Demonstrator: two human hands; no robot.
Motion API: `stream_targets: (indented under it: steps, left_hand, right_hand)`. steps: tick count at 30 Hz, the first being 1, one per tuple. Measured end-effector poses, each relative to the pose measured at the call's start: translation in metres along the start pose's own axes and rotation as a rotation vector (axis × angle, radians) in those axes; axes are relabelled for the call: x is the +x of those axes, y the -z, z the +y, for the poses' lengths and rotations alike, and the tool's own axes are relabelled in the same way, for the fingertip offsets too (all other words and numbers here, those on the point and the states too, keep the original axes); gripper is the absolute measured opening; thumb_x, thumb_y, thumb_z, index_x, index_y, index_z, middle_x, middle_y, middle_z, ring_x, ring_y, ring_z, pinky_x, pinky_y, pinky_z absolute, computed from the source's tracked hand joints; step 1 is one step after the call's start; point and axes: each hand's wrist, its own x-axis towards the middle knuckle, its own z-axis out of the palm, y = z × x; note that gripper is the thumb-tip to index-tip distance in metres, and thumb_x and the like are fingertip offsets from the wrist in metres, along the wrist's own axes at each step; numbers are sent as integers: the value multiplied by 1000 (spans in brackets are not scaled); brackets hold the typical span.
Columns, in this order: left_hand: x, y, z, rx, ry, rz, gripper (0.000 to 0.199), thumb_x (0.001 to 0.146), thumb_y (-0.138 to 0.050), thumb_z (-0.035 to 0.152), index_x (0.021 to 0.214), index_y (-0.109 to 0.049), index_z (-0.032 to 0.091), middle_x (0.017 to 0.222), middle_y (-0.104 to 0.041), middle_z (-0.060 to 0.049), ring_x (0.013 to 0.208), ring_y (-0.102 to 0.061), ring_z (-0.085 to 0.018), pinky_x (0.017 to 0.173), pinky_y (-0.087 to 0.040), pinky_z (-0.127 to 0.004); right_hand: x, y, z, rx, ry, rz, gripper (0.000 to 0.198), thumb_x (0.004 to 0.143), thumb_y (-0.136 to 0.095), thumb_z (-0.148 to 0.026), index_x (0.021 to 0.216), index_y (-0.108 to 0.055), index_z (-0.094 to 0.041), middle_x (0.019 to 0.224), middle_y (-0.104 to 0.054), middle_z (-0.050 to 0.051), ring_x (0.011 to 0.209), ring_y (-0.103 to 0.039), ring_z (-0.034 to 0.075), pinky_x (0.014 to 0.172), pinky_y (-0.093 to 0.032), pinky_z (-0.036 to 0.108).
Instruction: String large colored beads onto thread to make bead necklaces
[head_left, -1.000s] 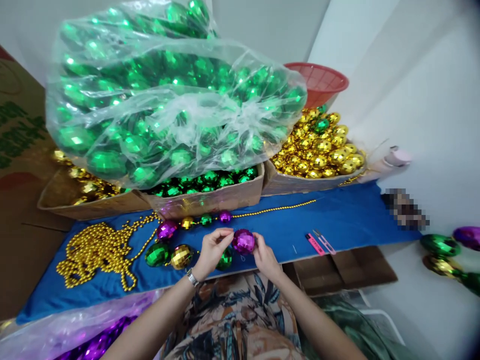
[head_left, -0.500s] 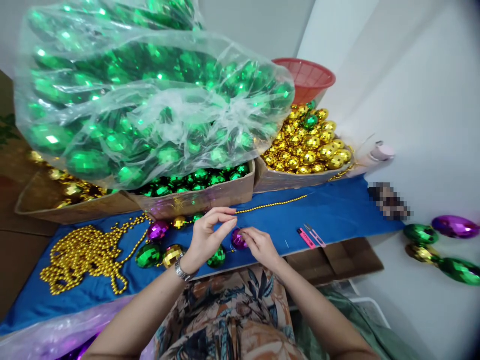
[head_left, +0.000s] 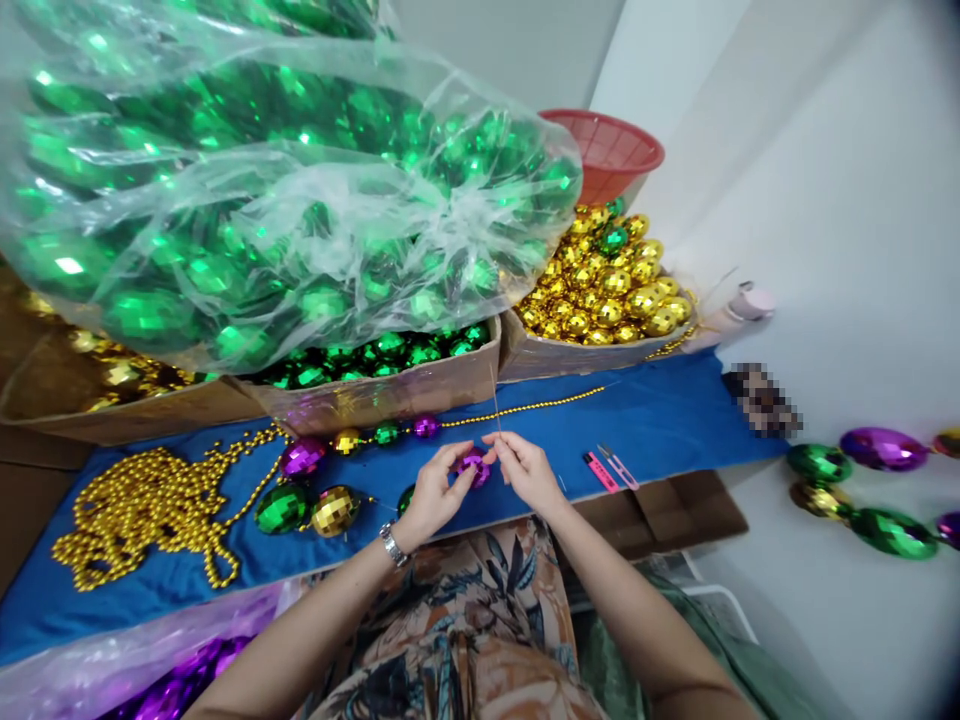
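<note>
My left hand [head_left: 439,492], with a metal watch on its wrist, has thumb and fingers closed on a faceted purple ball [head_left: 474,466]. Right beside it, my right hand [head_left: 523,472] pinches a thin, needle-like strand [head_left: 495,398] that points up toward the boxes. Partly behind my left hand is a dark green ball [head_left: 406,498]. Further left on the blue cloth lie a larger green ball [head_left: 281,509] and a gold ball [head_left: 334,511]. Behind my hands, a string of small gold beads [head_left: 532,404] runs right from a small purple ball [head_left: 426,428].
A heap of gold bead strings [head_left: 139,515] covers the cloth's left side. A pink cutter [head_left: 600,472] and thread snips [head_left: 619,467] lie to the right. Behind stand cardboard boxes [head_left: 390,400] of green and gold balls, under a bulging plastic bag [head_left: 300,220] of green balls.
My left hand has come down and right, onto the purple ball. My right hand has let go of that ball's top and now holds the thin strand upright. The view has shifted slightly.
</note>
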Motion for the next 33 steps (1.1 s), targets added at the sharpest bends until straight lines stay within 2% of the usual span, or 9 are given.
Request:
stream_targets:
  steps: [4,7,10,13,16,19,24,28,33]
  left_hand:
    - [5,-10,3,323,-216,-145,50,85,-59,32,131,-49,18,131,-56,-14,124,-49,-28,104,-40,-48]
    - [4,-17,-1,546,-197,-219,53,83,-62,33,132,-49,19,135,-52,-15,130,-40,-34,105,-36,-55]
    - [-2,-19,-9,673,-164,-293,50,83,-62,31,130,-50,18,135,-51,-16,128,-41,-36,103,-35,-58]
    - [-9,-17,-17,699,-184,-355,43,83,-63,29,124,-55,19,129,-55,-15,123,-45,-34,102,-35,-56]
    - [-14,-14,-24,695,-205,-375,43,81,-64,30,123,-55,20,131,-54,-13,125,-44,-34,103,-35,-55]
    - [-16,-10,-28,679,-224,-368,46,83,-63,31,126,-53,19,134,-52,-14,127,-42,-34,103,-35,-54]
    - [-16,-3,-31,658,-232,-327,44,82,-63,27,125,-54,19,134,-53,-16,128,-42,-34,100,-38,-53]
    - [-16,1,-31,659,-213,-296,43,83,-62,29,123,-55,19,131,-54,-17,126,-44,-35,98,-40,-54]
    - [-21,2,-25,660,-193,-273,53,83,-64,32,131,-50,17,135,-51,-19,128,-44,-37,100,-39,-56]
  right_hand:
    - [-4,-1,-19,233,-1,-35,35,95,-46,-47,104,-64,-18,65,-59,-2,53,-54,10,54,-45,21]
    - [-11,9,-37,337,24,40,30,95,-49,-44,103,-64,-19,59,-54,-4,54,-53,10,54,-44,22]
    - [-15,32,-48,398,57,187,26,94,-53,-41,102,-65,-20,57,-53,-4,52,-51,9,53,-42,22]
    - [-16,64,-47,438,90,378,24,90,-60,-41,100,-66,-20,57,-52,-5,51,-49,8,52,-41,20]
    - [-13,94,-33,473,95,564,27,84,-67,-42,98,-66,-19,56,-51,-5,50,-47,7,49,-39,18]
    - [-10,116,-13,489,69,669,32,79,-72,-45,96,-67,-18,55,-51,-6,49,-47,6,48,-40,16]
    - [-10,127,6,475,13,716,39,72,-77,-47,94,-67,-17,56,-55,-5,48,-50,5,48,-42,15]
    - [-9,124,6,454,-3,711,42,70,-78,-49,95,-68,-17,59,-58,-4,49,-53,6,48,-45,16]
    - [-5,120,2,457,-15,707,42,71,-77,-48,96,-67,-16,60,-61,-3,48,-53,5,47,-44,14]
